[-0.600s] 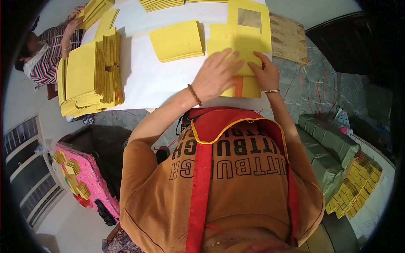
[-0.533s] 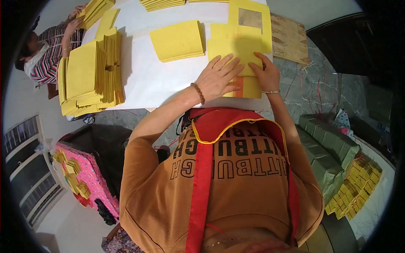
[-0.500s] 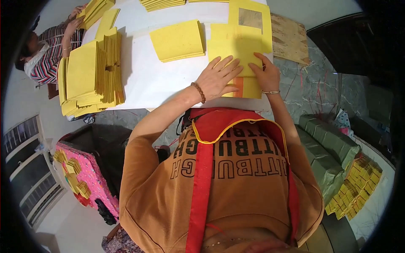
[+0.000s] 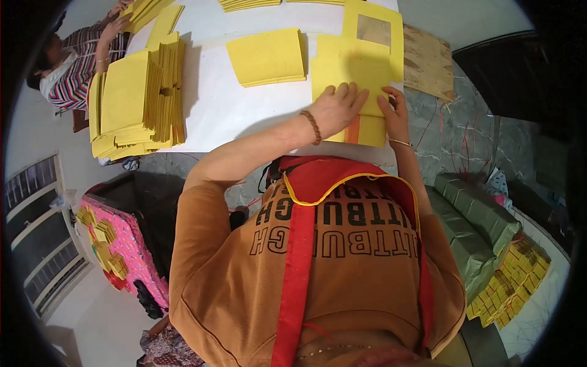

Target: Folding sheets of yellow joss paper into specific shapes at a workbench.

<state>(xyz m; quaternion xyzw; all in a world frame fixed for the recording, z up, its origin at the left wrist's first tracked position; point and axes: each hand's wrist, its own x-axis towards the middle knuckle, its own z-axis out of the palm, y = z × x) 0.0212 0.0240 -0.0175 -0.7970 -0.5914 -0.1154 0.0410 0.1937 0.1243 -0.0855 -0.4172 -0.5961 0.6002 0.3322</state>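
The left hand (image 4: pixel 338 107) lies flat, fingers spread and released, pressing down on a yellow folded sheet (image 4: pixel 350 70) near the close edge of the white surface (image 4: pixel 232 107). A beaded bracelet circles that wrist. Just beside it, at three o'clock, the right hand (image 4: pixel 394 110) rests on the same sheet with fingers bent, fingertips pinning the paper's right edge; whether it pinches anything I cannot tell. A thin bangle sits on that wrist. Beneath both hands an orange strip (image 4: pixel 353 129) shows on the sheet's lower part.

At twelve o'clock from the hands, touching the sheet's far side, lies a yellow frame piece (image 4: pixel 374 18) with a square brownish window. At ten o'clock, a little apart, a small neat pile of yellow sheets (image 4: pixel 267 56) sits alone. At two o'clock a bare wooden board (image 4: pixel 428 61) juts off the surface's corner.

Well out at nine o'clock stands a tall stack of yellow paper (image 4: pixel 134 101), its edges fanned. Beyond it, at the far left corner, another person in a striped top (image 4: pixel 67 67) has a hand on more yellow sheets.

At four o'clock, low beside the worker, green wrapped bundles (image 4: pixel 474 226) lie with small yellow packets (image 4: pixel 510 278) next to them.
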